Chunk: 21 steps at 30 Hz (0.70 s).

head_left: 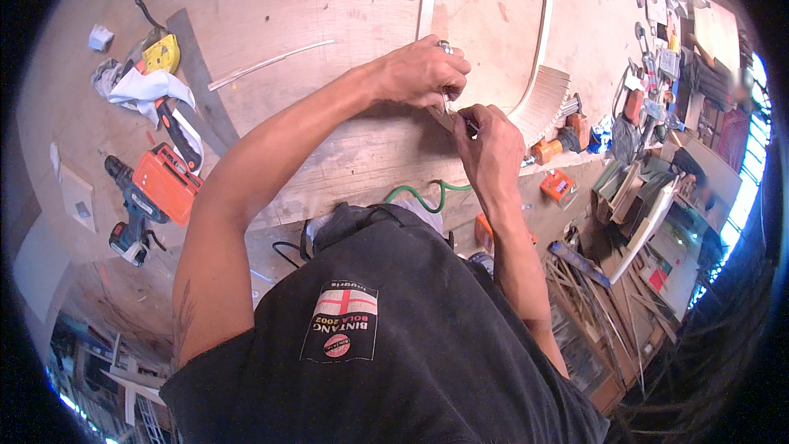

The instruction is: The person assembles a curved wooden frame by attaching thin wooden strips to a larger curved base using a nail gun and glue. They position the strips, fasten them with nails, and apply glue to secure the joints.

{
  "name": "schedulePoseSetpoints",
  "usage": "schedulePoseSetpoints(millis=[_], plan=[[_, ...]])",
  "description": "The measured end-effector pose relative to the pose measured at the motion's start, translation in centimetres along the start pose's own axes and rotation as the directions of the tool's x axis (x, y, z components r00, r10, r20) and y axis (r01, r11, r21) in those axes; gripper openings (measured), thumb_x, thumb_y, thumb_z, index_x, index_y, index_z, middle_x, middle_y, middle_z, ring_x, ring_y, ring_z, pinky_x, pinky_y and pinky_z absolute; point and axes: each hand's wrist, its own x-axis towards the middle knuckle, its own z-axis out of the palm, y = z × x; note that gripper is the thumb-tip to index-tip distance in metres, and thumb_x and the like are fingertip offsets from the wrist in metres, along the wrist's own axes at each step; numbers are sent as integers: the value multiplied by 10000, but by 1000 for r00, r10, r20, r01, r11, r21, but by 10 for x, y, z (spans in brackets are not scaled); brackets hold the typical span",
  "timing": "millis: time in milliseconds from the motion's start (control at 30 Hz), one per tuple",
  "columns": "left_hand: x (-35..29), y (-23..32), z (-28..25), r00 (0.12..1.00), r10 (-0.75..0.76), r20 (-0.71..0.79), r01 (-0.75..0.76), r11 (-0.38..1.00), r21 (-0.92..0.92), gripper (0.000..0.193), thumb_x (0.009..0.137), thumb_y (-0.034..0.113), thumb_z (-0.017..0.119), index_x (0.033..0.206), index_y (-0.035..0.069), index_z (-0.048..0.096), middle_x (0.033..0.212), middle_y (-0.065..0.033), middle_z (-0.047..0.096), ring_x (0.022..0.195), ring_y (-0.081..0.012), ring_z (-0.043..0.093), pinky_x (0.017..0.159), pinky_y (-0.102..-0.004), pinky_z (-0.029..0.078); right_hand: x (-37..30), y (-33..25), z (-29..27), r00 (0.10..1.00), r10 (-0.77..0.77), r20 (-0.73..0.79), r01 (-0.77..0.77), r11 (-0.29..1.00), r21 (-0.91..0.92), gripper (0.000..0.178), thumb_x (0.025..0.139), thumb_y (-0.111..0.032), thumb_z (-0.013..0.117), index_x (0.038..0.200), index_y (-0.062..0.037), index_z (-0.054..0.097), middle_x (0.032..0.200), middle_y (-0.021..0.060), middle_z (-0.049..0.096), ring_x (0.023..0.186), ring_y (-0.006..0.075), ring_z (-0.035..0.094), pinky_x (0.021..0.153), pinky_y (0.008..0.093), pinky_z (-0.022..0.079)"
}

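Worktop (329, 0) fills the upper frame. Pale bent strip (544, 25), upper centre-right, slotted section (544, 99) near the edge. Right hand (491, 144), upper centre: grip drawn together (contents hidden). Left hand (429, 74) just beside: grip pinched on a small pale piece (448, 104). Risk: uneven pressure could crack the thin slots.

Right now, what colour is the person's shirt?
The shirt is black, with a printed patch, best seen in the head view.
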Motion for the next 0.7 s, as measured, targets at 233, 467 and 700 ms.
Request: schedulePoseSetpoints(millis=[233,467,700], plan=[[1,0,1,1000,-13,-21,14,1000,21,134,764,107,782,829,133,668,873,28,601,880,-186,630,883,-403,428,-3,-2,-5,998,-9,-60,13,998,65,122,875,-159,745,870,-38,736,833,159,684,704,360,684,650,458,530],[1,4,-2,999,-32,13,32,999,-7,191,731,109,815,838,107,657,880,-7,577,946,-232,608,921,-434,455,-6,-2,-11,998,-19,-60,22,998,54,108,870,-147,745,875,-40,733,819,157,672,697,368,674,646,461,521],[0,11,0,999,-53,-2,53,999,6,176,737,104,807,827,105,655,872,2,593,954,-212,618,914,-424,456,-9,1,-20,999,-17,-47,21,996,81,110,875,-144,735,878,-35,723,799,164,662,694,371,667,642,456,517]])
